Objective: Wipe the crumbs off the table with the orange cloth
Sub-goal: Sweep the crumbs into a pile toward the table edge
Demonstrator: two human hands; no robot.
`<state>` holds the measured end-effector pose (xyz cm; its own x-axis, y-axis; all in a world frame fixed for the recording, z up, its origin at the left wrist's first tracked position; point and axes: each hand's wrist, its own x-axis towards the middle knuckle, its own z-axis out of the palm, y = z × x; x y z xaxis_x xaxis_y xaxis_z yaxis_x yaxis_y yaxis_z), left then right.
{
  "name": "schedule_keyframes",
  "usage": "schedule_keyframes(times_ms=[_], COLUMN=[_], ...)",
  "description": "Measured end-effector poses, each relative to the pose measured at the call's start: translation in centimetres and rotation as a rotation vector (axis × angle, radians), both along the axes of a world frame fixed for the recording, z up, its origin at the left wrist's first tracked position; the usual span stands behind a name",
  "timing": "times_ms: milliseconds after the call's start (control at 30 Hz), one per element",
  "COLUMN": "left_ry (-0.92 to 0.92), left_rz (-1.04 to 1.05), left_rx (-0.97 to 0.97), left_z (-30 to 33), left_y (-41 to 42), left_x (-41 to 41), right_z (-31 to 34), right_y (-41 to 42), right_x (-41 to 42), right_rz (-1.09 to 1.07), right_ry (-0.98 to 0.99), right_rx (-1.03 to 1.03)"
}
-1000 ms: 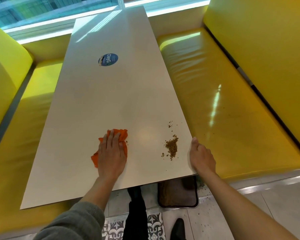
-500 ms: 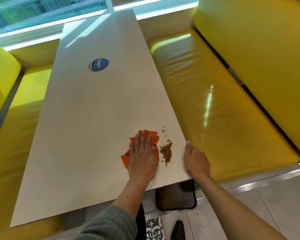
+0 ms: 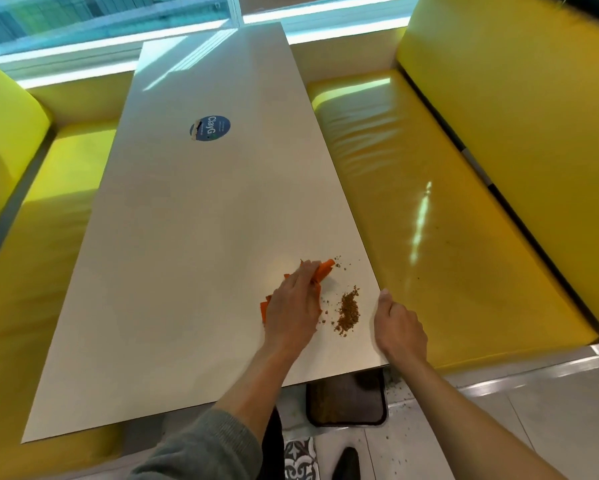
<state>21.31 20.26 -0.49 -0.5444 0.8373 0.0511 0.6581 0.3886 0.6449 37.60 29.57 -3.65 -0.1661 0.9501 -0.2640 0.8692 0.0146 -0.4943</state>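
My left hand (image 3: 292, 304) lies on the orange cloth (image 3: 322, 271) near the right front corner of the long pale table (image 3: 187, 237), with the fingers gathered around the bunched cloth. A brown pile of crumbs (image 3: 348, 311) sits just right of the cloth. A few loose crumbs (image 3: 339, 263) lie further back by the cloth's tip. My right hand (image 3: 398, 325) is cupped at the table's right edge, beside the pile, thumb up on the rim, holding nothing.
Yellow padded benches flank the table, the right bench (image 3: 447, 254) close to my right hand. A round blue sticker (image 3: 209, 128) is on the table's far half. A dark floor mat (image 3: 346, 400) lies under the front edge, with crumbs scattered on the floor tiles.
My left hand swept the cloth to the right, pushing the crumbs toward the table's right edge, and now bunches the cloth up. My right hand stayed at the edge.
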Motion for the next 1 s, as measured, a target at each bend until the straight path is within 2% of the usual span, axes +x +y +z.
schedule_keyframes(times_ms=[133,267,400,567,733,833,1000], left_ry=[-0.138,-0.204,-0.120,-0.044,0.098,0.124,0.191], left_rz=[0.199,0.380,0.488,0.566,0.626,0.660,0.672], left_rx=[0.132,0.149,0.077,0.013,-0.008,-0.063,-0.180], left_z=[1.4,1.3,0.8,1.0,1.2,0.9,-0.1], left_y=[-2.5,-6.0,-8.9,-10.6,-11.4,-12.3,-14.2], left_x=[-5.0,-10.0,-12.9,-13.7,-14.9,-16.2,-18.7], right_z=[0.1,0.0,0.0,1.4,2.5,2.5,1.8], right_y=[-0.1,0.1,0.7,2.0,2.5,2.6,3.1], right_x=[0.0,0.0,-0.3,-3.0,-7.0,-9.2,-12.5], right_rz=[-0.009,0.003,0.025,0.116,0.361,0.512,0.700], right_ry=[0.007,-0.023,-0.067,-0.012,-0.084,-0.194,-0.186], right_rx=[-0.011,-0.031,-0.054,0.085,0.299,0.316,0.324])
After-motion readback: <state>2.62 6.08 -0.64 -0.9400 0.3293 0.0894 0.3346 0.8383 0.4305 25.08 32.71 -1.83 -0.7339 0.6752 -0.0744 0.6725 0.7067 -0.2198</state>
